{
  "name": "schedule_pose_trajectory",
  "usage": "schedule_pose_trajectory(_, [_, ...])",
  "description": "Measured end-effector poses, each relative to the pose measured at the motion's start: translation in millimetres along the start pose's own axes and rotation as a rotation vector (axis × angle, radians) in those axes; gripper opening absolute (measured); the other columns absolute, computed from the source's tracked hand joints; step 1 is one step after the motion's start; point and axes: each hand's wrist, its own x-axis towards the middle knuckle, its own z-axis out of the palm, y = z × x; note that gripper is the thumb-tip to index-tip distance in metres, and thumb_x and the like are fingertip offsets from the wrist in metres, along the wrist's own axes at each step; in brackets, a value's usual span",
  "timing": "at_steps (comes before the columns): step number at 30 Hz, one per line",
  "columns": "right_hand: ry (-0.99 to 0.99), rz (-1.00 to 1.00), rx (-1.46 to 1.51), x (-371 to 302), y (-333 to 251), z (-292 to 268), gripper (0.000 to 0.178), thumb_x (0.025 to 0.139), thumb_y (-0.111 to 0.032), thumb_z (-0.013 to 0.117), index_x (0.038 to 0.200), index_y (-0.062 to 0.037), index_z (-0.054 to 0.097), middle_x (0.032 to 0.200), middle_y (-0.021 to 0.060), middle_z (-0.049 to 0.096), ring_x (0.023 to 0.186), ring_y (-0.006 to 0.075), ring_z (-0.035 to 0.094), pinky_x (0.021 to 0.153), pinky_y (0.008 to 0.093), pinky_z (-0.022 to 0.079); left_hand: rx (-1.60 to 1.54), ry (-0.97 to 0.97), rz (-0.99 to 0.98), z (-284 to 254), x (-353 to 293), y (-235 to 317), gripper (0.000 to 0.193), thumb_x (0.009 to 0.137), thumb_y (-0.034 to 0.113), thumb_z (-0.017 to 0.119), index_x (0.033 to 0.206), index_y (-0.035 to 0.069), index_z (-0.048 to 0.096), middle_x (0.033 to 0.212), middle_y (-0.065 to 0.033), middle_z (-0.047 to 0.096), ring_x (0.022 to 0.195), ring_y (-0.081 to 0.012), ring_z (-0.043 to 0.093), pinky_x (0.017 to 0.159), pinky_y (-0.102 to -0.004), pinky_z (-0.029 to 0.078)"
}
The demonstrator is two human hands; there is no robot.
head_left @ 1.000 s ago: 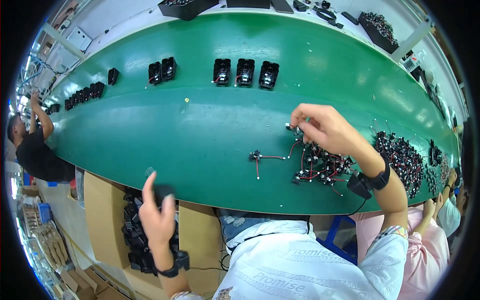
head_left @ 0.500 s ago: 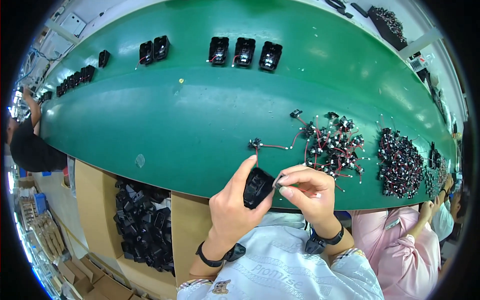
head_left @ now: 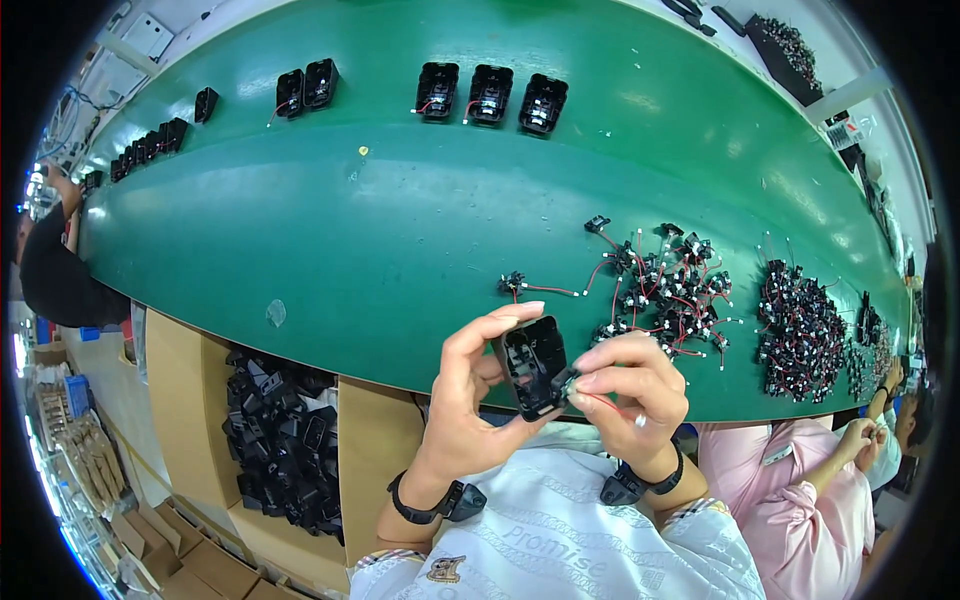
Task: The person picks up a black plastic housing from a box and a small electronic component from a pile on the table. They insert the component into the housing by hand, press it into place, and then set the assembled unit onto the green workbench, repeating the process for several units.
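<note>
My left hand (head_left: 470,400) grips a black plastic housing (head_left: 532,365) by its edges, open side facing me, just above the near edge of the green conveyor belt (head_left: 400,220). My right hand (head_left: 635,385) pinches a small black connector with red wires (head_left: 575,382) against the housing's right side. Both hands are close to my chest. A pile of small wired connectors (head_left: 665,285) lies on the belt just beyond my right hand, with one loose wired piece (head_left: 525,287) to its left.
Three black housings (head_left: 490,95) sit in a row at the belt's far side, more (head_left: 305,88) further left. A second heap of connectors (head_left: 805,330) lies to the right. A cardboard box of black housings (head_left: 280,430) stands at my lower left. A person in pink (head_left: 820,500) sits at my right.
My left hand came up from the box with a housing and my right hand drew back from the connector pile; both now meet at the housing, raised slightly and closer to view.
</note>
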Motion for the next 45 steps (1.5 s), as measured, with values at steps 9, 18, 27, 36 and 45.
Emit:
schedule_pose_trajectory(9, [-0.086,-0.182,-0.325,11,3,-1,0.024,0.068,-0.006,0.086,0.088,-0.0116,0.074,0.103,0.0065,0.066,0.09,0.0252,0.061,0.075,0.0372,0.049,0.148,-0.001,0.085,4,11,-2,0.073,0.074,-0.004,0.082,0.134,0.002,0.041,0.14,-0.0254,0.053,0.122,-0.0332,0.062,0.091,-0.0389,0.058])
schedule_pose_trajectory(18, [-0.477,-0.174,-0.307,40,-7,-22,0.045,0.065,-0.013,0.084,0.108,-0.0059,0.072,0.141,0.0206,0.052,0.123,0.0404,0.057,0.101,0.0488,0.048,0.096,-0.015,0.054,-2,18,-15,0.074,0.074,-0.003,0.082,0.136,0.002,0.041,0.147,-0.0231,0.047,0.128,-0.0341,0.057,0.096,-0.0388,0.057])
schedule_pose_trajectory(27, [-0.597,-0.37,-0.487,103,-2,-38,0.036,0.065,-0.005,0.081,0.097,-0.004,0.066,0.133,0.0198,0.055,0.123,0.0387,0.055,0.1,0.0475,0.049,0.493,0.16,0.033,-37,4,23,0.083,0.075,-0.005,0.069,0.151,0.001,0.035,0.155,-0.0213,0.038,0.117,-0.028,0.064,0.09,-0.0351,0.054])
schedule_pose_trajectory(36, [-0.326,-0.119,-0.919,228,145,-70,0.031,0.075,-0.026,0.08,0.098,-0.0059,0.076,0.136,0.0149,0.054,0.117,0.0338,0.058,0.1,0.0423,0.048,1.118,0.579,-0.507,-284,-193,-46,0.04,0.088,0.006,0.065,0.126,-0.001,0.054,0.112,-0.014,0.066,0.101,-0.0277,0.065,0.09,-0.0368,0.052])
schedule_pose_trajectory(45, [-0.363,0.075,-0.838,211,143,-43,0.036,0.077,-0.025,0.079,0.107,-0.0075,0.07,0.147,0.0124,0.043,0.121,0.0359,0.057,0.1,0.0434,0.049,1.492,0.176,-0.759,-282,-225,-122,0.086,0.068,0.022,0.087,0.138,0.003,0.042,0.152,-0.0245,0.032,0.117,-0.0474,0.057,0.09,-0.0472,0.055])
